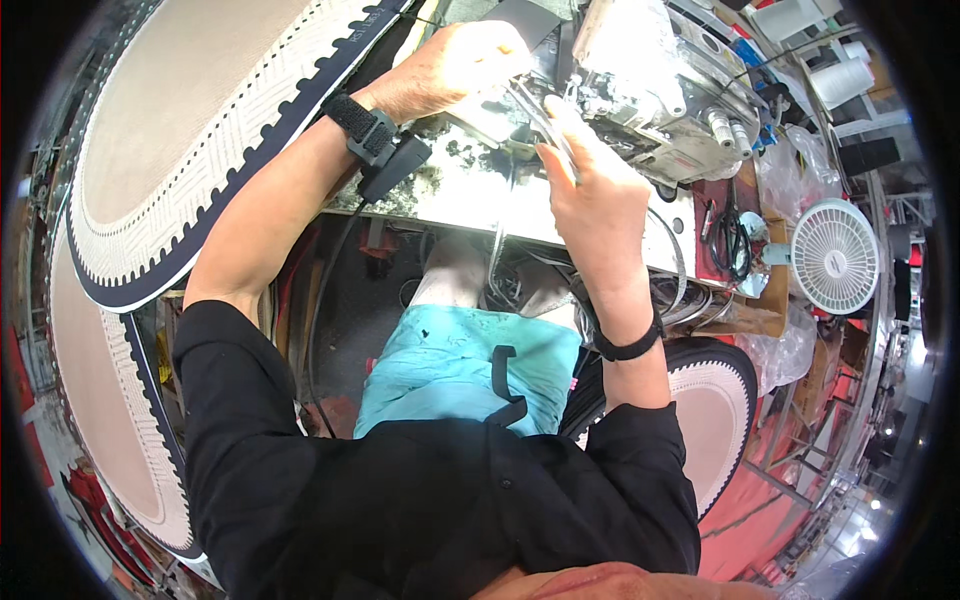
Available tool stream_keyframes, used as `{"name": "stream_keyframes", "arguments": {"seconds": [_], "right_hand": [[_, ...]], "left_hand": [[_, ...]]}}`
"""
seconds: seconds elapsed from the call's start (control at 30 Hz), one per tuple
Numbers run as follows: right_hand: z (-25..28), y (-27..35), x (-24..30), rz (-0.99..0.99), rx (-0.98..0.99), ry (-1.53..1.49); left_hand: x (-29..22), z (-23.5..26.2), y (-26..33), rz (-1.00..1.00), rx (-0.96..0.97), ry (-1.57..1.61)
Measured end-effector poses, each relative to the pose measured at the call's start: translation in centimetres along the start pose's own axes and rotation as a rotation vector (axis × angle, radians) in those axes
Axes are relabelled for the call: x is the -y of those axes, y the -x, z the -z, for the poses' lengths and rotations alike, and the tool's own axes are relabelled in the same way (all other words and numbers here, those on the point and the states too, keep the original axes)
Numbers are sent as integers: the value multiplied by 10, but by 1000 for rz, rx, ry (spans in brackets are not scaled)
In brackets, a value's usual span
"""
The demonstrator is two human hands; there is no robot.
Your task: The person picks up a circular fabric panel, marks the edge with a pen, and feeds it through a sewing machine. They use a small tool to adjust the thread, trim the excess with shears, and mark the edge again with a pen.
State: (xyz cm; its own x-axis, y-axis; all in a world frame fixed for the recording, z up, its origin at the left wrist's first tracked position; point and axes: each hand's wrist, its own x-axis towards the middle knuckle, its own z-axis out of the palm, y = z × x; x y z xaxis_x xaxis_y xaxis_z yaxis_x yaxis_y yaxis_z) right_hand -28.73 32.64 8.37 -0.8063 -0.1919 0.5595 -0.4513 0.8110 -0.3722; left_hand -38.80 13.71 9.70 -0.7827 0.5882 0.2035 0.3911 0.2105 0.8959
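My right hand (pixel 597 185) grips a slim silver two-armed tool that looks like tweezers (pixel 541 118). Its tips point up and left, toward my left hand (pixel 470 65). The fingers of that hand are closed at the tips beside the sewing machine's (pixel 650 95) working end; strong glare hides whatever they pinch. Under both hands lies the worn, stained white machine table (pixel 450 190). Left of my left arm spreads a large oval mat (pixel 215 140) with a beige middle, a white patterned band and a dark scalloped edge.
A white round fan (pixel 835 257) stands at the right, near a cardboard box (pixel 770 318). Black cable (pixel 735 245) lies on a red patch of the table. White thread cones (pixel 840 83) sit at the far right. Another oval mat (pixel 708 420) shows behind my right elbow.
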Motion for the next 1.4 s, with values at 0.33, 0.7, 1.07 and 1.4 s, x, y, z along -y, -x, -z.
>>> {"name": "stream_keyframes", "arguments": {"seconds": [0.33,0.7,1.07,1.4], "right_hand": [[-9,-6,7,-290,-375,-1145],[4,2,-26,-488,-430,-1353],[-9,-3,-18,-317,-504,-876],[-20,-12,-21,-178,-377,-705]], "left_hand": [[1,-5,-3,-33,-84,77],[13,12,-4,51,-77,-60],[22,9,-12,-16,-18,-232],[19,7,-9,-75,9,-436]]}}
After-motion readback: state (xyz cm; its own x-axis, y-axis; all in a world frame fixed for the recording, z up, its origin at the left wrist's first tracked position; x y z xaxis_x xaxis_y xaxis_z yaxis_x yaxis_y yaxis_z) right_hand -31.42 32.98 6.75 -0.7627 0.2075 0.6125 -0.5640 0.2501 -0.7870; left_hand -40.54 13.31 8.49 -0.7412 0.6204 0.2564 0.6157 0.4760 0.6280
